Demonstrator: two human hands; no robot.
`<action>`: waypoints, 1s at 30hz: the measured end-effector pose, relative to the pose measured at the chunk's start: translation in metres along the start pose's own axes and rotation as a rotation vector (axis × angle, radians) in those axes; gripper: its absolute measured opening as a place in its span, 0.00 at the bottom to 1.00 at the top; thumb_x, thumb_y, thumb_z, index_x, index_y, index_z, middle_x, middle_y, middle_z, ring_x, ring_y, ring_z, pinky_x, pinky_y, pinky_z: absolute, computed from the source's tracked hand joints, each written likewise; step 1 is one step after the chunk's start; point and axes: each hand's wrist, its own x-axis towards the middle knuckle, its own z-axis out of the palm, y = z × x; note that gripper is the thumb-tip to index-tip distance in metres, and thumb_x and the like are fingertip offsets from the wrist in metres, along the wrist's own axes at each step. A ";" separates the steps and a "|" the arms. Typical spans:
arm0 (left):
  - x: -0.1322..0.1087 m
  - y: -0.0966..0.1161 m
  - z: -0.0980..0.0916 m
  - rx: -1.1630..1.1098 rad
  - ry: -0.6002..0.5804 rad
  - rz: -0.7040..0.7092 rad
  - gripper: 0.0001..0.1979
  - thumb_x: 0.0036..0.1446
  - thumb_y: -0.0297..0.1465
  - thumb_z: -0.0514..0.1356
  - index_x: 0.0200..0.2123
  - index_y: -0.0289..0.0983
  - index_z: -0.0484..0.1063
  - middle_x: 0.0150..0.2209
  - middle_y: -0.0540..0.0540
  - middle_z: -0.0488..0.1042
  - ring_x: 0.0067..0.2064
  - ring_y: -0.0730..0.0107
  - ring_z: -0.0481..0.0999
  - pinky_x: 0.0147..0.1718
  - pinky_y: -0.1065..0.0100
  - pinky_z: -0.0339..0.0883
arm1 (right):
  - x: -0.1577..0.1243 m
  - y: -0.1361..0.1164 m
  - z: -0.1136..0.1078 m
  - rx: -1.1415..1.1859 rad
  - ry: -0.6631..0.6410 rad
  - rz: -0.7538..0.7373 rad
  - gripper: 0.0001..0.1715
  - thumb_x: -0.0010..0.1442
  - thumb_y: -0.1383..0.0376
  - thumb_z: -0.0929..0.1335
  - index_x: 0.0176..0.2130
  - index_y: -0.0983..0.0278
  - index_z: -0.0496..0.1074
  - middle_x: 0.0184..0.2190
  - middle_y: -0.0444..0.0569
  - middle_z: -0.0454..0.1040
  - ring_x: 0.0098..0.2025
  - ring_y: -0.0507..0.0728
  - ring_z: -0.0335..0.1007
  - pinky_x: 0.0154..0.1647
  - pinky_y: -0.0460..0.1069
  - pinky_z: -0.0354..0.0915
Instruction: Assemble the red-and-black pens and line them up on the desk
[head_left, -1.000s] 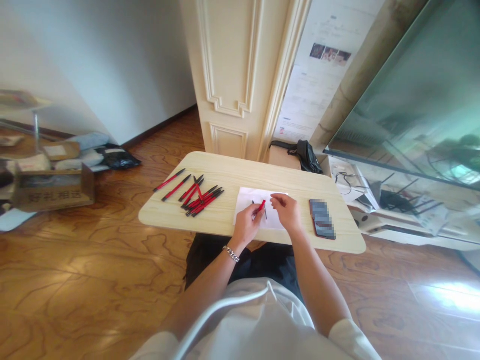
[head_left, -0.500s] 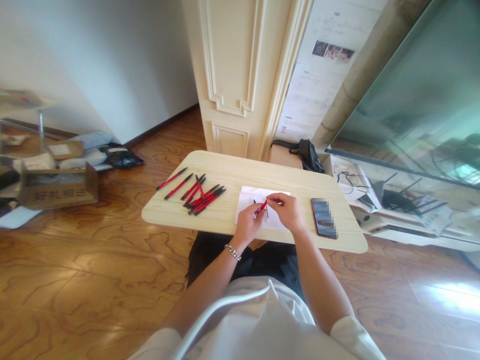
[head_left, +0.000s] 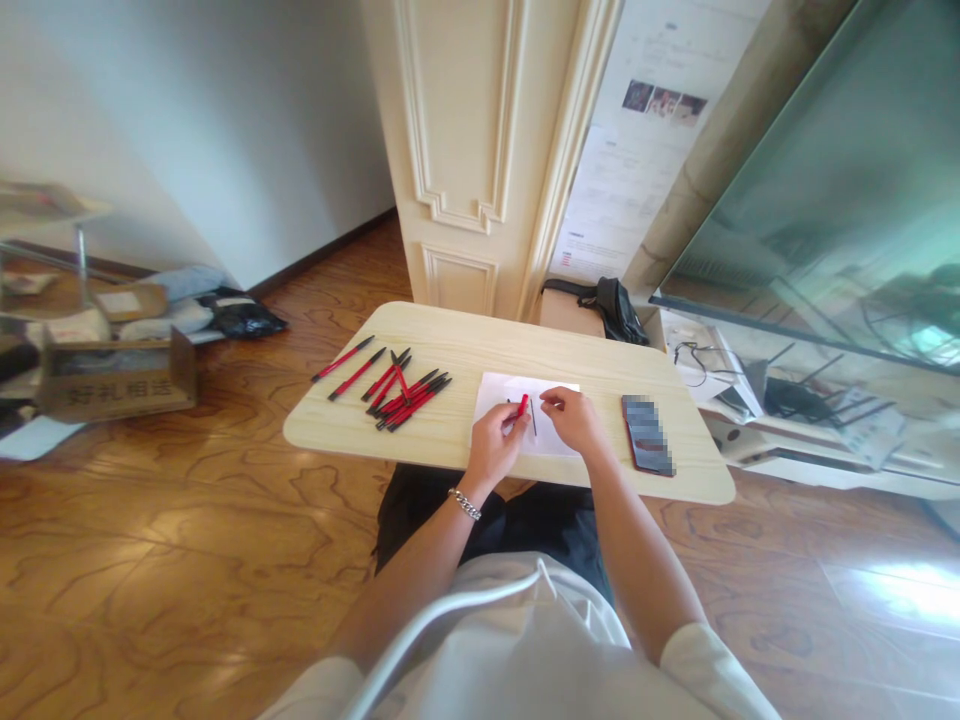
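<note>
"Two hands over the white paper (head_left: 495, 386). What is each one doing?"

"The left hand (head_left: 493, 445) pinches a short red piece (head_left: 523, 405) between thumb and fingers, one end poking up past the tips. The right hand (head_left: 576, 422) is just beside it, apart from the piece, its fingers curled and the tips drawn close. I cannot tell whether anything small is between them."

"So where does the work stand?"

"I'd judge it as close handling of that one red piece: the left hand steadies it, leaving the right free to work at its end. A thin dark rod (head_left: 534, 418) lies on the paper between the hands, and something dark shows near the left fingertips, too small to name."

"And the red-and-black pens?"

"A cluster of pens (head_left: 411, 402) lies on the left part of the surface (head_left: 465, 340), some overlapping, with a couple apart from the rest. No hand touches them. The phone (head_left: 648, 436) lies to the right of the paper."

"What would a next move call for?"

"In my judgement, a steady left grip, and a light, well-aimed fingertip pinch from the right."
</note>
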 end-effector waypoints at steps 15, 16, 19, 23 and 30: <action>0.002 0.001 0.000 -0.068 0.029 -0.007 0.15 0.60 0.40 0.59 0.45 0.37 0.76 0.44 0.42 0.78 0.45 0.63 0.78 0.47 0.63 0.72 | 0.012 0.004 0.024 -0.423 -0.091 0.109 0.14 0.59 0.59 0.66 0.28 0.64 0.74 0.31 0.59 0.78 0.37 0.60 0.74 0.38 0.51 0.63; 0.002 0.001 0.000 -0.072 0.037 -0.015 0.16 0.60 0.40 0.59 0.46 0.37 0.75 0.45 0.42 0.78 0.46 0.63 0.78 0.47 0.63 0.72 | 0.013 0.006 0.023 -0.387 -0.087 0.094 0.13 0.59 0.60 0.66 0.28 0.64 0.74 0.32 0.59 0.78 0.37 0.60 0.74 0.38 0.50 0.63; 0.002 0.000 0.002 -0.101 0.046 -0.040 0.17 0.60 0.40 0.59 0.49 0.37 0.74 0.46 0.42 0.78 0.47 0.62 0.78 0.48 0.61 0.72 | 0.014 0.012 0.018 -0.164 -0.060 0.084 0.10 0.58 0.63 0.65 0.32 0.65 0.74 0.31 0.55 0.78 0.35 0.57 0.73 0.35 0.49 0.63; 0.002 -0.002 0.004 -0.142 0.039 -0.041 0.18 0.60 0.39 0.59 0.49 0.37 0.74 0.47 0.41 0.78 0.47 0.62 0.78 0.49 0.61 0.72 | 0.015 0.005 0.005 0.273 0.055 0.090 0.19 0.56 0.62 0.65 0.45 0.68 0.72 0.29 0.50 0.78 0.28 0.53 0.70 0.29 0.48 0.64; 0.001 -0.003 0.003 -0.089 0.039 -0.038 0.15 0.60 0.38 0.59 0.47 0.38 0.75 0.45 0.42 0.78 0.45 0.63 0.78 0.47 0.61 0.73 | 0.004 -0.045 -0.022 0.627 0.234 -0.078 0.18 0.57 0.55 0.66 0.43 0.64 0.69 0.36 0.52 0.78 0.30 0.52 0.70 0.27 0.46 0.64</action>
